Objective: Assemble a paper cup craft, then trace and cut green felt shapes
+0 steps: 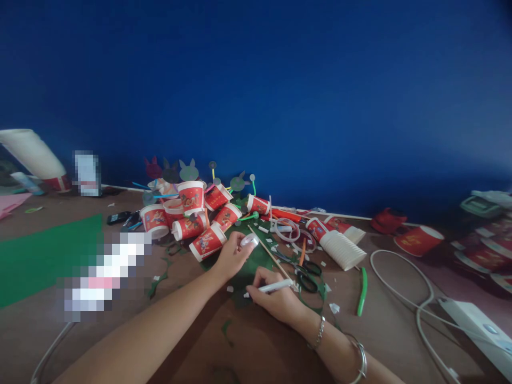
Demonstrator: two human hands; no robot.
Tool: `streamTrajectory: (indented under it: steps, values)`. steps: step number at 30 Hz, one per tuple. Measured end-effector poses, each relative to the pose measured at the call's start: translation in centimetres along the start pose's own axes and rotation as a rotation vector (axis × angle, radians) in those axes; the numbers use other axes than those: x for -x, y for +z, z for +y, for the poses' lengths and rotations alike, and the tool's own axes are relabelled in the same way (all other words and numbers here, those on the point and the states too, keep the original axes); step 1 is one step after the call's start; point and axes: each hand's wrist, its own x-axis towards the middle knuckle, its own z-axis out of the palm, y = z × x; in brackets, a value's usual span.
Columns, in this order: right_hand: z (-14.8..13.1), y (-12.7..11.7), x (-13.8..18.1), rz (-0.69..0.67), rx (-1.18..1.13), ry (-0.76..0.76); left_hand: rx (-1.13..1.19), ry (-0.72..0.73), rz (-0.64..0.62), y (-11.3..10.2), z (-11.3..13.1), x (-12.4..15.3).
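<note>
A blue wall (pixel 280 80) fills the upper half of the frame (paler right of centre, darkening toward its foot); below, a brown counter (pixel 248 357) spans the lower half, a pale strip (pixel 360 216) edging its rear.

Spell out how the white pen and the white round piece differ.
The white pen is long and slim; the white round piece is short and rounded. The right hand holds the white pen; the left hand holds the white round piece. The white pen is nearer the person than the white round piece. Both look white.
</note>
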Motion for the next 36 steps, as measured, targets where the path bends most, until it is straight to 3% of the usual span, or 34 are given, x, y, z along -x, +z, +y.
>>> streamTrajectory:
  steps: [15,20,25,36]
  values:
    - [0.3,0.3,0.0,-0.009,-0.016,-0.007,0.01,-0.001,0.008,0.0,0.1,0.0]
    - [0.8,0.1,-0.1,-0.076,-0.295,0.103,0.01,0.005,0.021,0.1,-0.2,-0.1]
    - [1.1,-0.6,-0.6,0.152,-0.529,0.148,0.003,0.019,0.038,0.1,-0.3,-0.1]
    - [0.7,-0.7,-0.4,0.114,-0.325,0.073,0.017,0.008,0.027,0.1,-0.2,-0.1]
